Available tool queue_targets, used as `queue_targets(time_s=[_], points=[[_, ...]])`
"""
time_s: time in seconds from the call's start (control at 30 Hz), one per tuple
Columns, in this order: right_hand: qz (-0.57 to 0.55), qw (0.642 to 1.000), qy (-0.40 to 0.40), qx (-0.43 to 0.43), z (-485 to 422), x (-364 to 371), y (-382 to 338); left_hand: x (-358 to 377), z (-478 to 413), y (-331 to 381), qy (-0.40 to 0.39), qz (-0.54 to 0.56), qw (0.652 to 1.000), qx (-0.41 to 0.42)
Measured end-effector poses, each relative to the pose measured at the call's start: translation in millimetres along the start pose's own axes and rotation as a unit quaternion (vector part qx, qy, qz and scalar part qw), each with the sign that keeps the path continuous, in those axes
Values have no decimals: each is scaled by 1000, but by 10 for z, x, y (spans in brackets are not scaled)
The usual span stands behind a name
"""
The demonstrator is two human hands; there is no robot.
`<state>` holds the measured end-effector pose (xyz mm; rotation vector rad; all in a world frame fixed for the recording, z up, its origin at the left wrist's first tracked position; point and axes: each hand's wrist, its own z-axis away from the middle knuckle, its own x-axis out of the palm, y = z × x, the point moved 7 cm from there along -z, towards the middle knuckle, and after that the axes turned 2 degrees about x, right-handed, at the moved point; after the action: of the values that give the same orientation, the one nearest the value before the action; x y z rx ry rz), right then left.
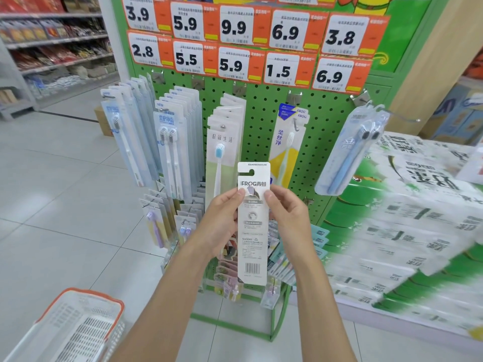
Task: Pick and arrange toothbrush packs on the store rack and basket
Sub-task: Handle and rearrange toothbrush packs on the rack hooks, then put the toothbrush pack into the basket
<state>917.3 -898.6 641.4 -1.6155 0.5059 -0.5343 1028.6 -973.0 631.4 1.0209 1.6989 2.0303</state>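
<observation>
Both hands hold one white toothbrush pack (253,239) upright just before the green rack (261,142). The left hand (222,220) fingers (236,195) pinch its left edge, the right hand (290,218) its right edge. The basket (86,291) sits below-left of the rack.

The shop is lit brightly and evenly from above. Soft glare is seen on the floor tiles (52,178). The stacked packs (418,231) at the right are blurred, and lines are bent near the edges.
</observation>
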Motion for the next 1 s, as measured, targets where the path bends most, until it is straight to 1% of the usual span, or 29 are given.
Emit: queue_targets(time_s=[0.17,0.3,0.37,0.43,0.53,0.63,0.7,0.8,0.9,1.0], points=[[46,999,-16,-22,13,80,-27,-16,-4,-55,-1,28,1000,-11],[59,997,-32,-24,36,110,-2,-93,11,-137,8,55,998,-29],[48,998,-42,-22,83,154,45,-155,21,-183,19,59,997,-36],[66,996,-49,-30,128,205,81,-223,61,-216,23,59,997,-44],[70,994,-83,-8,209,363,177,-378,145,-271,35,65,996,-54],[132,981,-146,11,337,690,290,-656,279,-323,74,82,992,-56],[146,970,-191,23,443,978,397,-866,414,-346,91,102,989,-63],[154,959,-235,47,604,1438,569,-1276,686,-319,103,123,985,-69],[124,945,-280,119,844,2006,823,-1750,1044,-241,102,121,985,-70],[48,943,-270,188,1131,2622,1143,-2260,1395,-207,116,95,987,-62]])
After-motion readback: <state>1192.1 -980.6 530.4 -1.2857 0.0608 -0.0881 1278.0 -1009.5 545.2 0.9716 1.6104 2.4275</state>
